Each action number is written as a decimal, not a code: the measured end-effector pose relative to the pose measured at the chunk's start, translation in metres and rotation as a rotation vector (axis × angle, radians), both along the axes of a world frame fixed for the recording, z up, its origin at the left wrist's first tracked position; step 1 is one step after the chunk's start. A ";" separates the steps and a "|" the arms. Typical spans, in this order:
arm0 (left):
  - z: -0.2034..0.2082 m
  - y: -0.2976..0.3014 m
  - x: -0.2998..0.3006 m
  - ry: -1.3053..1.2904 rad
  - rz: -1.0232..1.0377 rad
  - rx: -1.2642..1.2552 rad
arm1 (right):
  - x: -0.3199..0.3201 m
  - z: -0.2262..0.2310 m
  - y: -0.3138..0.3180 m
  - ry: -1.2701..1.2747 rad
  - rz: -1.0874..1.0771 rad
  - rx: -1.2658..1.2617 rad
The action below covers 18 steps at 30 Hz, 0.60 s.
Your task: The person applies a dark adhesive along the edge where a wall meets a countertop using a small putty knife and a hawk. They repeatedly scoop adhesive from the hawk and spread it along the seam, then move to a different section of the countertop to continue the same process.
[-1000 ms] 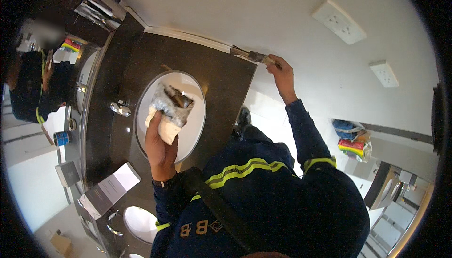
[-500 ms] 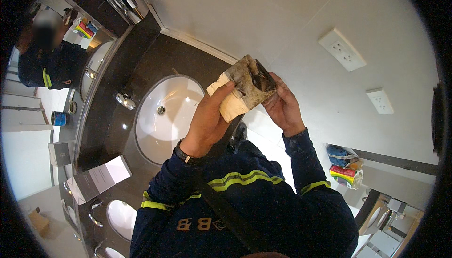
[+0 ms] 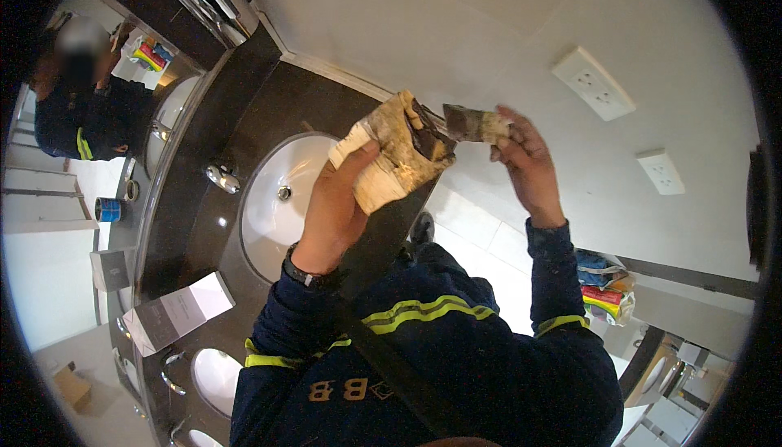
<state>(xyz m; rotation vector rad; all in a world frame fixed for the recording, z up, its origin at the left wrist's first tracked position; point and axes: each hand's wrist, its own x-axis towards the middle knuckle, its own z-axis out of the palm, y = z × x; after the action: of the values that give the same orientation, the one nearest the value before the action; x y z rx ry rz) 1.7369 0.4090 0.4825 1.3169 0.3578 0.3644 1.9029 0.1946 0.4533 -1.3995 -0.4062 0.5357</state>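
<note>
My left hand is closed around a pale, grimy, block-shaped packet, thumb across its near face. The packet is cream at its lower left, smeared brown and grey above, with a dark gap at its right end; its exact kind is unclear. Just right of that gap, my right hand pinches a small flat dirty piece, dark grey at one end and tan near the fingers. A narrow space separates the piece from the packet. Both are held up above the dark counter edge.
Below and left lies a white oval sink in a dark counter, with a chrome tap. A grey and white box sits by another sink. Wall sockets are at right; a mirror stands at left.
My right hand has moved right, away from the packet, and now holds the small flat piece apart from it. My left hand has shifted slightly left with the packet.
</note>
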 end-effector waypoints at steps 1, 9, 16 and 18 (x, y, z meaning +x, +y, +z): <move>-0.001 0.004 -0.002 0.028 0.026 0.144 | 0.001 0.008 -0.002 -0.011 0.003 -0.006; -0.016 0.033 0.007 -0.006 0.032 -0.463 | -0.002 -0.005 -0.008 0.325 -0.018 0.218; -0.015 0.041 0.011 0.035 0.057 -0.597 | -0.020 -0.011 0.003 0.457 0.047 0.235; -0.015 0.045 0.011 0.041 0.052 -0.605 | -0.023 -0.009 0.004 0.493 0.062 0.234</move>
<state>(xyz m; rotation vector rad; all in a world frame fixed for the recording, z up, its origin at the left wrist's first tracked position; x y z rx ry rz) 1.7476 0.4541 0.4674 0.7239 0.4923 0.2443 1.8798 0.1986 0.4447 -0.9898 -0.1074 0.8314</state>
